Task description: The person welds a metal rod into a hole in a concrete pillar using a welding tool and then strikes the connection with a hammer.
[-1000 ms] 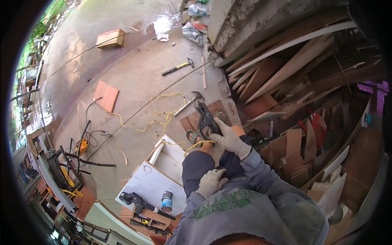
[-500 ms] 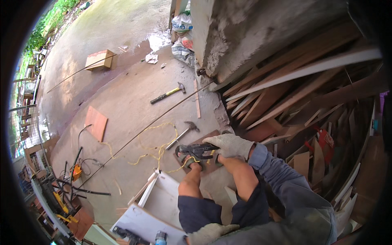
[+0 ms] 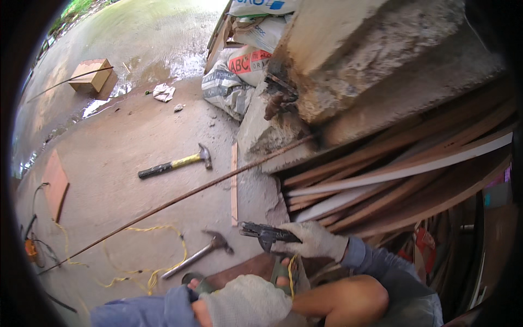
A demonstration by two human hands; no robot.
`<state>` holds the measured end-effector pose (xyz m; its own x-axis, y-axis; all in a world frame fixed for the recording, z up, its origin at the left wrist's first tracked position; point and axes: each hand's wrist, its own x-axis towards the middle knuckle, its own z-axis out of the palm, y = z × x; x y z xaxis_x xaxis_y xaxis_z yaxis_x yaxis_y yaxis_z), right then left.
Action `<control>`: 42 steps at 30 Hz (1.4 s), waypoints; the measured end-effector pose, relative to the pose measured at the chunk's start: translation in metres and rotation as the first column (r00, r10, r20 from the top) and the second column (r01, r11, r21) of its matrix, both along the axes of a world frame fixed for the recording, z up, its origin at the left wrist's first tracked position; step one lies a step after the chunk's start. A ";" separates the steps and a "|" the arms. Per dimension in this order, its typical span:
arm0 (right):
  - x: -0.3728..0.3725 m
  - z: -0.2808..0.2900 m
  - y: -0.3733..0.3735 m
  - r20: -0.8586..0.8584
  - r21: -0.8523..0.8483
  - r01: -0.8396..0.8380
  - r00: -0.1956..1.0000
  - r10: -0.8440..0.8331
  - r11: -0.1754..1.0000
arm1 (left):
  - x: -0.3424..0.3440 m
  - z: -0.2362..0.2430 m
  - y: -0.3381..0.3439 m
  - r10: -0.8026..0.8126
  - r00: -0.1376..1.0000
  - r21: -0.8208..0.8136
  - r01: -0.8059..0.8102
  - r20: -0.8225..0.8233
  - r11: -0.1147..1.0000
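Observation:
My right hand (image 3: 313,240), in a pale knit glove, is closed around a black hand tool (image 3: 267,235) with a long, narrow body; its exact kind is unclear. The tool is held above my sandalled feet and points left. My left hand (image 3: 248,301), in a similar glove, is low in front of me over a foot. Its back faces up and its fingers are hidden or blurred, so I cannot tell whether it holds anything. A claw hammer with a metal shaft (image 3: 199,255) lies on the floor nearby. Beside it runs a thin yellow cord (image 3: 152,272).
Another hammer, yellow and black (image 3: 177,164), lies farther off. A long rusty rod (image 3: 201,188) crosses the concrete floor, near a thin wood strip (image 3: 234,185). Stacked boards (image 3: 370,180) crowd the right, below a rough concrete block (image 3: 348,82). Sacks (image 3: 229,82) stand behind; a wooden block (image 3: 91,75) lies far left.
My view has shifted toward the sacks and right-hand boards. My left hand has come up and forward over my feet. My right hand still holds the black tool, now turned more level.

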<state>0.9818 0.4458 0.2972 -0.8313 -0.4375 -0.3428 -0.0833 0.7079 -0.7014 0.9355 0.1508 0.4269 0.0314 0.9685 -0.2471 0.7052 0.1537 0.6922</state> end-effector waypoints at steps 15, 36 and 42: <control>0.060 -0.009 -0.015 0.258 0.109 0.527 0.804 -0.536 0.843 | -0.061 -0.039 -0.045 0.675 0.310 0.443 -0.563 -0.669 0.698; 0.065 -0.022 -0.002 0.330 -0.195 0.720 0.687 -0.647 0.666 | -0.095 -0.117 -0.058 0.865 0.376 0.490 -0.715 -0.332 0.498; 0.066 -0.019 -0.008 0.342 -0.164 0.713 0.690 -0.638 0.682 | -0.098 -0.110 -0.053 0.864 0.408 0.458 -0.733 -0.296 0.503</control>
<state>1.0474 0.4379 0.2785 -0.8411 0.1101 -0.5295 0.5371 0.2856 -0.7937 0.8376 0.0976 0.3173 -0.8317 0.5066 0.2273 0.5516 0.7072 0.4422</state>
